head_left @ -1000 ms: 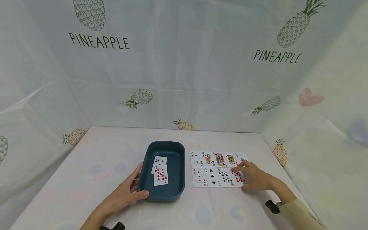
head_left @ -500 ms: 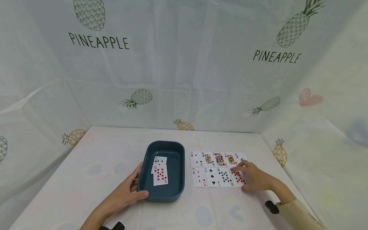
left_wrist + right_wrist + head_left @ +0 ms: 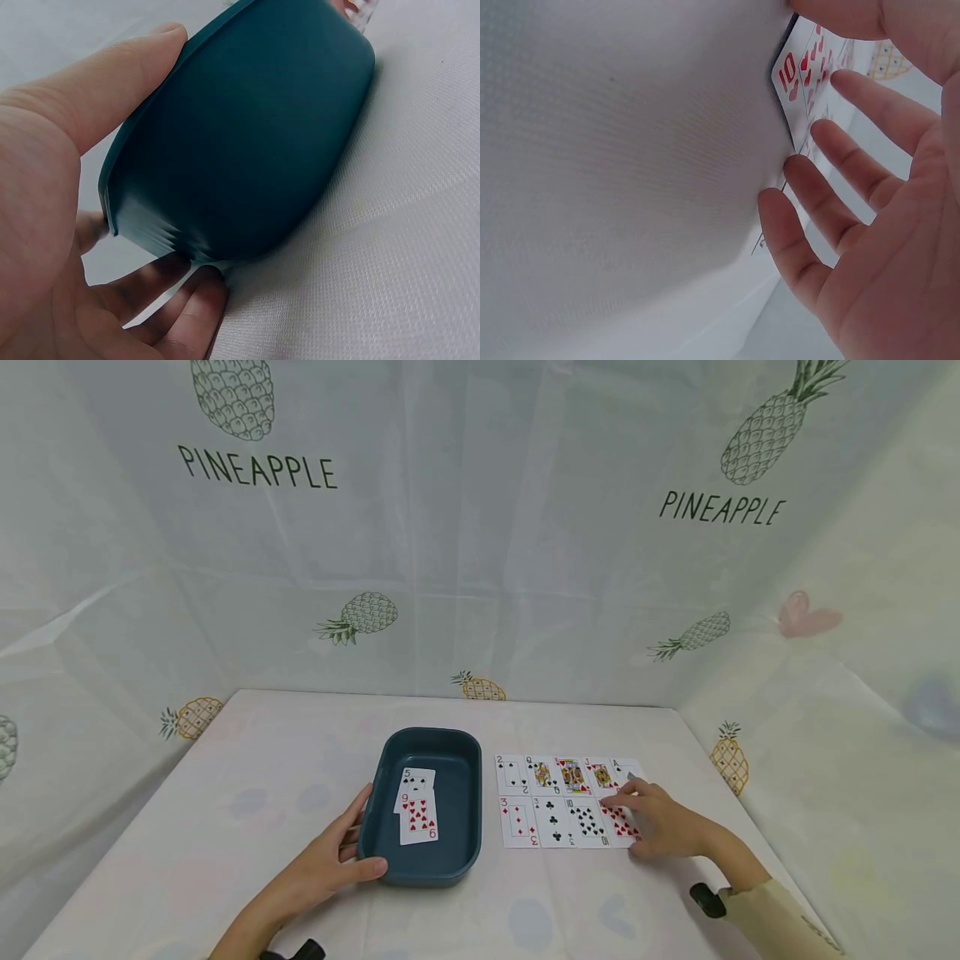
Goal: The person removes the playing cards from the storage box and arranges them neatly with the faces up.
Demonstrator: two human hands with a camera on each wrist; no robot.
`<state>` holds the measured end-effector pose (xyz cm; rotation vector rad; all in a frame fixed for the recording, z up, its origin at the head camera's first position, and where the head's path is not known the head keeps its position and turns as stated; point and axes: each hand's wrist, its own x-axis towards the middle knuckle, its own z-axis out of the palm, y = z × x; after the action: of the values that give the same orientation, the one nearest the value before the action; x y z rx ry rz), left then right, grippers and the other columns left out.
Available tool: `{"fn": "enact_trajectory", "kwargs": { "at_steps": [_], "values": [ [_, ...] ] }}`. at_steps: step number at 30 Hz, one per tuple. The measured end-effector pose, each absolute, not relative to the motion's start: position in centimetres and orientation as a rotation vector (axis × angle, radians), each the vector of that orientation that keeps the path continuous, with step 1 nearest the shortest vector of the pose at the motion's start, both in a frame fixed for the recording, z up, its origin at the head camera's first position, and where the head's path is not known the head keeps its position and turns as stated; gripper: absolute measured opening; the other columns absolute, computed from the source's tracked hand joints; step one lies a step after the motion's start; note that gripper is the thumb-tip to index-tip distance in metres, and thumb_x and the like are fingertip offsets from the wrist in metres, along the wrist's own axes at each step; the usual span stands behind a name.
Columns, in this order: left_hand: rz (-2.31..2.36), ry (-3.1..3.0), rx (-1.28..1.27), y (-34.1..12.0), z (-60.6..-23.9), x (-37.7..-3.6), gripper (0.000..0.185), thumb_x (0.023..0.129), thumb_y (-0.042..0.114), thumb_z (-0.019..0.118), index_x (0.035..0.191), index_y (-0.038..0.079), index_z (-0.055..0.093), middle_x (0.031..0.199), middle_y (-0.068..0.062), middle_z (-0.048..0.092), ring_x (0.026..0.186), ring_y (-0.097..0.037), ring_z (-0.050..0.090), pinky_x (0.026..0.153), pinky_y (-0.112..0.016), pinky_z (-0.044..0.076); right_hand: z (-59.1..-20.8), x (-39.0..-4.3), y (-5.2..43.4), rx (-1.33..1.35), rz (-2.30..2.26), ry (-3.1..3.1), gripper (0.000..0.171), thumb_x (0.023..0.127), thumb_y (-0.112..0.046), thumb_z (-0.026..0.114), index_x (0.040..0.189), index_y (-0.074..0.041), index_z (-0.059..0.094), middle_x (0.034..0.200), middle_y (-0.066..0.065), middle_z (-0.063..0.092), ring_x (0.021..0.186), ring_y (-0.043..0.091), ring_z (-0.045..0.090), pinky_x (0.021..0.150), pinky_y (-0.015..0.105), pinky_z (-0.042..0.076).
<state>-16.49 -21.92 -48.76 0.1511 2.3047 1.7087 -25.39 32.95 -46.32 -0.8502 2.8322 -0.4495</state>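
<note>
In the head view, my left hand [image 3: 322,860] holds the near left corner of a dark blue-green rectangular tray [image 3: 457,852]. Its thumb lies on the rim, and the other fingers bend against the outer side [image 3: 247,127]. Inside the tray a nine of hearts [image 3: 418,821] overlaps a five of a black suit [image 3: 417,780]. My right hand [image 3: 667,822] rests over the right end of two rows of face-up playing cards. Its fingers are spread, touching the ten of hearts [image 3: 619,827] at the near row's end. An ace [image 3: 624,767] is partly covered by that hand.
Left of the right hand lie a two [image 3: 512,774], a queen [image 3: 543,774], a king [image 3: 573,775], a jack [image 3: 601,775], a three of diamonds [image 3: 518,822], a three of clubs [image 3: 553,821] and a black ten [image 3: 587,821]. A white cloth covers the table [image 3: 300,752]; pineapple-print curtain [image 3: 480,543] hangs behind.
</note>
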Motion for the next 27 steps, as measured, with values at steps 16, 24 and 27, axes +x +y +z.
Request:
{"fn": "enact_trajectory", "kwargs": {
  "at_steps": [16,24,27],
  "values": [
    [1.668,2.350,0.128,-22.0,-48.7,-16.4,0.110,0.092,0.035,0.085,0.173,0.029,0.011,0.167,-0.022,0.032,0.142,-0.032,0.049,0.114,-0.037,0.049,-42.4,-24.8,26.0,-1.034,-0.614,2.917,0.066,0.089,-0.016,0.085,0.150,-0.011,0.060,0.134,0.005,0.056,0.123,0.026,0.055,0.098,0.047,0.055],
    [1.683,2.333,0.123,-21.9,-48.7,-16.4,0.110,0.092,0.033,0.085,0.173,0.029,0.011,0.167,-0.022,0.032,0.142,-0.031,0.050,0.113,-0.036,0.049,-41.3,-25.5,17.5,-1.111,-0.850,2.789,0.073,0.093,-0.026,0.084,0.158,-0.018,0.051,0.142,0.004,0.055,0.126,0.027,0.057,0.100,0.051,0.056],
    [1.680,2.337,0.122,-21.8,-48.8,-16.4,0.110,0.092,0.034,0.085,0.173,0.029,0.010,0.168,-0.023,0.031,0.143,-0.032,0.050,0.113,-0.037,0.050,-41.6,-25.8,14.7,-1.144,-0.962,2.725,0.075,0.093,-0.025,0.084,0.158,-0.013,0.050,0.143,0.009,0.054,0.125,0.032,0.057,0.098,0.054,0.057]
  ]
}}
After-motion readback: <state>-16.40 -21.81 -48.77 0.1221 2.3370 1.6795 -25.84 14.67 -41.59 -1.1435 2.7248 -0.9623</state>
